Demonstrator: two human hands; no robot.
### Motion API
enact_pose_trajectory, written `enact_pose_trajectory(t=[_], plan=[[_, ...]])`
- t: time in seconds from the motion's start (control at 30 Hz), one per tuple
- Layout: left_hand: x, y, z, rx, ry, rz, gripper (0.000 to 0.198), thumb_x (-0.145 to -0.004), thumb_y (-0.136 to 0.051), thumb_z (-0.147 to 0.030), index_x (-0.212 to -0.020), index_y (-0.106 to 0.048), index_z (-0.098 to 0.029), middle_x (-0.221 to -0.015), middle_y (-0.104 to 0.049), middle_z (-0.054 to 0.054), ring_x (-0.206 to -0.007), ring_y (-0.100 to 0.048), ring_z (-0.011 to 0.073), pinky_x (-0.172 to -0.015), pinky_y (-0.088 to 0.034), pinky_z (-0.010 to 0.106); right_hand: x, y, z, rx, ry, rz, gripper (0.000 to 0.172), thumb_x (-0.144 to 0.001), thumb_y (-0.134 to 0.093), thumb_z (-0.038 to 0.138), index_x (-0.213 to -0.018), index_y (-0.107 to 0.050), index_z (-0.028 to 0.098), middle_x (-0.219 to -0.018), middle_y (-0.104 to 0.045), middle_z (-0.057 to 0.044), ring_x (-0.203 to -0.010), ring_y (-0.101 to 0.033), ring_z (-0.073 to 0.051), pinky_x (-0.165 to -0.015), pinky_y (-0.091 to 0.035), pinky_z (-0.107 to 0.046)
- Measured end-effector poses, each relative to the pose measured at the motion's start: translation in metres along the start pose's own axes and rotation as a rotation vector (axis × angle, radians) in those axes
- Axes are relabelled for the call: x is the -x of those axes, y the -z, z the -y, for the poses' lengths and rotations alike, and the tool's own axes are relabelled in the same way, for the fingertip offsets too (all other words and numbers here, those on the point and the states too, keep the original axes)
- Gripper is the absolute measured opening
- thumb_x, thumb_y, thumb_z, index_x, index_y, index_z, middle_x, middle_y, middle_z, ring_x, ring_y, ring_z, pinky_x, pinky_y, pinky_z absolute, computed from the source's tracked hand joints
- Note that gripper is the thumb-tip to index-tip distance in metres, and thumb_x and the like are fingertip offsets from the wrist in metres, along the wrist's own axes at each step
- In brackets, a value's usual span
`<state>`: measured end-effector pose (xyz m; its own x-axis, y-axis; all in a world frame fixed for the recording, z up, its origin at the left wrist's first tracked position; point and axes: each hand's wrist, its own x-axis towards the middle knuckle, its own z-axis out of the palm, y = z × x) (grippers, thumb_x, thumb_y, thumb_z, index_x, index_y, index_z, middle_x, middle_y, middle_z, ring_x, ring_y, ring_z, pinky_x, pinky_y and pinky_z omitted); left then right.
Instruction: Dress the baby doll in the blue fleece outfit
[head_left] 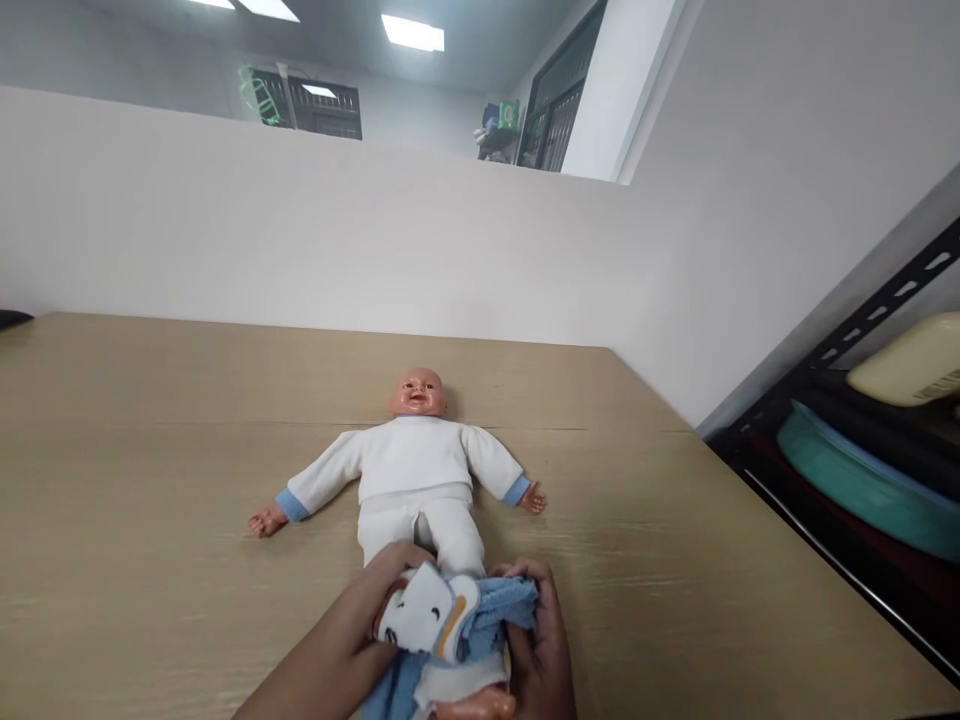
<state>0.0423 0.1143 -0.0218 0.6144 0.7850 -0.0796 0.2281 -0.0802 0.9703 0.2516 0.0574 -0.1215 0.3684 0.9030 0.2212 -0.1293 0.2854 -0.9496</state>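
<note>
A baby doll (416, 455) in a white top and white pants with blue cuffs lies on its back on the table, arms spread, head away from me. A fluffy blue baby garment (491, 620) with a white cartoon-face patch is bunched over its lower legs. My left hand (379, 610) grips the garment's left side by the patch, fingers closed. On the other side my right hand (540, 625) pinches a blue fold. One doll foot (480, 703) pokes out at the bottom, below a white cuff. Fabric and hands hide the rest of the lower legs.
The wooden table (187, 420) meets a white wall (337, 230) at the back. To the right stands a black metal shelf (832, 580) holding a teal basin (862, 485) and a cream-coloured bottle (911, 360). A window opening above the wall shows ceiling lights.
</note>
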Motion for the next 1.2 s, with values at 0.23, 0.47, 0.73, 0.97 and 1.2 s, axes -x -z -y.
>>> enact_pose_trajectory(t=[0.23,0.47,0.73,0.97,1.2], plan=[[-0.007,0.002,0.008,0.106,0.009,-0.114,0.036,-0.077,-0.059,-0.022,-0.113,-0.055,-0.026,-0.109,-0.062,0.002,-0.105,-0.055,0.0275,-0.097,-0.046,0.035,-0.015,0.008,-0.004,0.014,-0.185,0.015,0.042,-0.091,-0.079,0.052,-0.123,-0.066,0.027,-0.108,-0.077,-0.005,-0.099,-0.074,-0.023,-0.087,-0.062,-0.030],[-0.033,-0.018,0.012,0.160,-0.023,-0.264,0.023,-0.088,-0.062,-0.033,-0.106,-0.053,-0.024,-0.102,-0.062,0.002,-0.103,-0.057,0.0270,-0.094,-0.047,0.034,-0.048,-0.012,-0.010,-0.336,-0.553,0.112,0.039,-0.085,-0.063,0.051,-0.102,-0.078,0.019,-0.111,-0.082,-0.014,-0.109,-0.077,-0.036,-0.100,-0.061,-0.054],[-0.008,-0.001,0.013,-0.188,0.021,-0.254,0.045,-0.090,-0.071,-0.044,-0.129,-0.059,-0.024,-0.121,-0.067,0.011,-0.111,-0.060,0.0341,-0.099,-0.048,0.042,-0.073,0.007,0.008,-0.244,-0.427,0.210,0.016,-0.074,-0.070,0.035,-0.081,-0.075,0.021,-0.087,-0.077,-0.005,-0.087,-0.070,-0.026,-0.088,-0.059,-0.038],[0.034,0.042,0.025,-0.177,0.167,-0.017,0.042,-0.093,-0.074,-0.058,-0.126,-0.062,-0.035,-0.141,-0.060,0.003,-0.137,-0.050,0.0323,-0.119,-0.041,0.040,-0.091,0.032,0.052,0.314,-0.234,0.626,0.042,-0.087,-0.078,0.039,-0.126,-0.075,0.024,-0.125,-0.074,-0.009,-0.121,-0.064,-0.034,-0.109,-0.050,-0.048],[0.008,0.049,0.038,-0.022,0.129,-0.272,0.048,-0.100,-0.055,-0.069,-0.122,-0.060,-0.027,-0.112,-0.072,0.004,-0.115,-0.065,0.0298,-0.104,-0.052,0.036,-0.140,0.009,0.031,0.286,-0.143,0.690,0.034,-0.099,-0.066,0.054,-0.106,-0.071,0.022,-0.093,-0.066,0.000,-0.089,-0.062,-0.020,-0.084,-0.054,-0.029]])
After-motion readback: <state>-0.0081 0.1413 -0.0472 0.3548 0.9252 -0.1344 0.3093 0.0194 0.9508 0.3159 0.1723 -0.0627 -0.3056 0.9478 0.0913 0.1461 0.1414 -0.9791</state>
